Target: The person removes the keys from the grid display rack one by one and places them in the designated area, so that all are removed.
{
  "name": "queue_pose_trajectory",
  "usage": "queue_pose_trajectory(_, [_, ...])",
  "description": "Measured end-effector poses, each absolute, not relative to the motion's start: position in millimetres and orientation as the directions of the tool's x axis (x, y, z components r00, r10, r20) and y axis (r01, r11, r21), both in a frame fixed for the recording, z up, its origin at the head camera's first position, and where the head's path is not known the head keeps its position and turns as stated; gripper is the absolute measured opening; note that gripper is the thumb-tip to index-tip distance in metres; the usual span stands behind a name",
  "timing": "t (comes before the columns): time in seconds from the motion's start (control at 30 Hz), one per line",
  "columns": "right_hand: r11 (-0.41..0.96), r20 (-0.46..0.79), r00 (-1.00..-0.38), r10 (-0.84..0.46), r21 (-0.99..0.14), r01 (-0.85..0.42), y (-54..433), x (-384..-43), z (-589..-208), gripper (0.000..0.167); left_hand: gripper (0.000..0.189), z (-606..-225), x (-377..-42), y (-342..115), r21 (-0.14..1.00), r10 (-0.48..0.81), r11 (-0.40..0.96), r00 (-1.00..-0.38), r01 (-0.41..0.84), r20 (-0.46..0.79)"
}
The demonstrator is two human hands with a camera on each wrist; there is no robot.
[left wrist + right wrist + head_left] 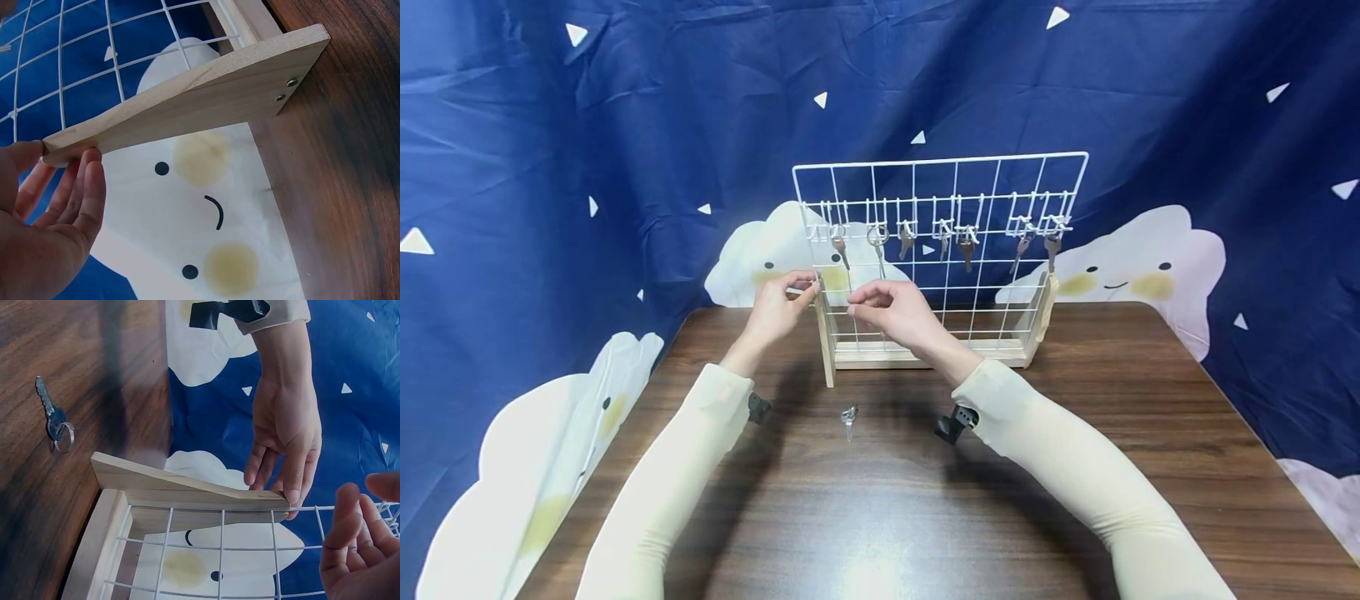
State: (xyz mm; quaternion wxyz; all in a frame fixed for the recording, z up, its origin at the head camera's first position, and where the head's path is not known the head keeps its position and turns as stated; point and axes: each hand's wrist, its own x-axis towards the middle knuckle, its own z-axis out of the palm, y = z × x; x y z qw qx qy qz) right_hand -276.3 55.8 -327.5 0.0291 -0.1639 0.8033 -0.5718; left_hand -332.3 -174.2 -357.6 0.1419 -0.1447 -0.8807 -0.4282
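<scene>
My left hand (pixel 778 310) pinches the upper end of the wooden side panel (pixel 187 103) of a white wire grid rack (pixel 955 287), thumb on one side and fingers on the other. My right hand (pixel 901 315) is in front of the grid's left part, its fingers loosely bent. In the right wrist view a gap shows between its thumb and fingers, with nothing held there. Above it, a key (pixel 839 243) and a key with a large ring (pixel 877 237) hang from hooks. Another key with a ring (pixel 56 422) lies on the table in front of the rack.
Several more keys, among them a brown one (pixel 967 247), hang along the hook row to the right. The rack's wooden base (pixel 887 360) rests on a dark wood table (pixel 760 508). Behind it hangs a blue cloth (pixel 700 108) printed with clouds and triangles.
</scene>
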Motion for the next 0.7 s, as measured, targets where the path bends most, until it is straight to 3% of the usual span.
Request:
queue_pose_trajectory(0.2, [0.295, 0.209, -0.936, -0.284, -0.910, -0.292, 52.5, -278.8, -324.2, 0.016, 0.030, -358.0, -332.6, -174.6, 0.716, 0.142, 0.583, -0.916, 0.384, 0.376])
queue_pose_trajectory(0.7, [0.263, 0.241, -0.942, -0.235, -0.917, -0.300, 45.1, -288.2, -316.2, 0.014, 0.030, -357.3, -332.4, -174.5, 0.716, 0.138, 0.589, -0.920, 0.375, 0.368])
